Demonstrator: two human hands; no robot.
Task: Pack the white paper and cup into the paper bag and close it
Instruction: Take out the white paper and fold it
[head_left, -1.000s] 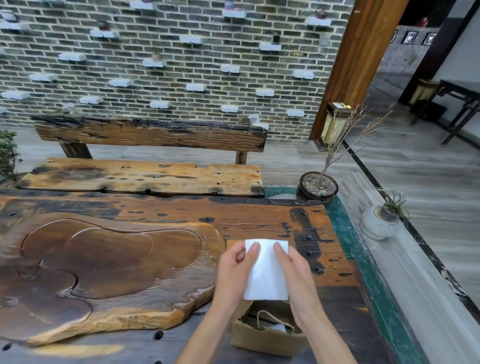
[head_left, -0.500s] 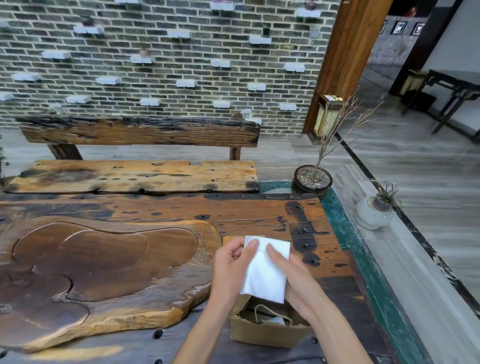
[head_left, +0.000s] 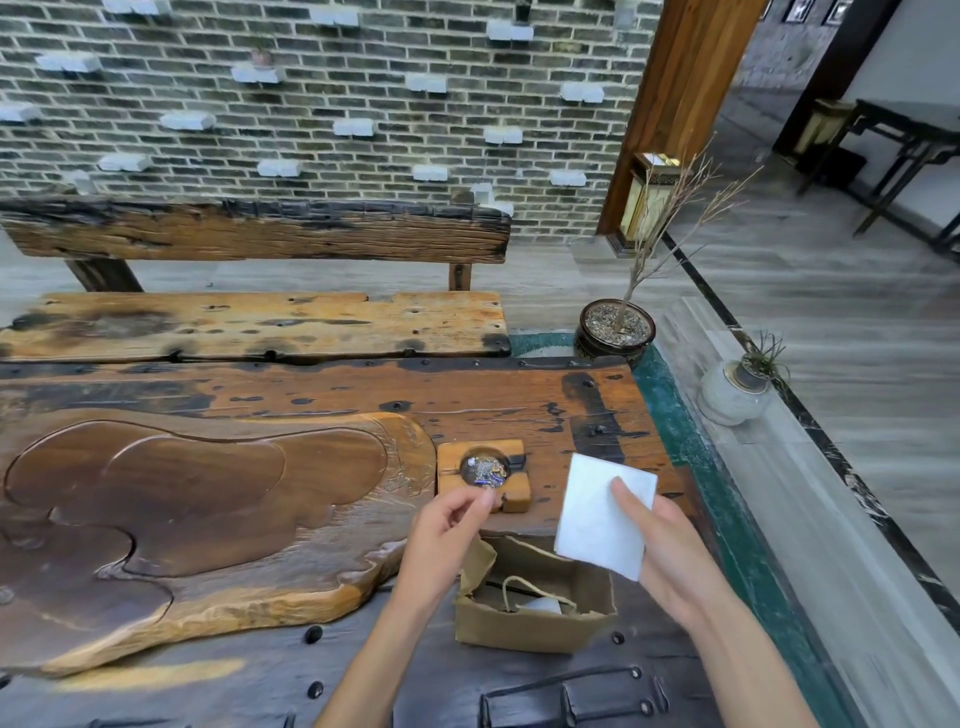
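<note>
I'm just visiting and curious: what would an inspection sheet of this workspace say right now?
Surface: dark studded wooden table, carved tea tray on it.
Job's things: white paper held above the open paper bag; something white inside, cup not clearly seen.
Clutter: small wooden block with a filled round hollow.
Grippers: right hand holds the paper; left hand empty, over the bag's edge.
Cables: nothing seen.
Surroundings: bench, brick wall, potted twig, white pot.
</note>
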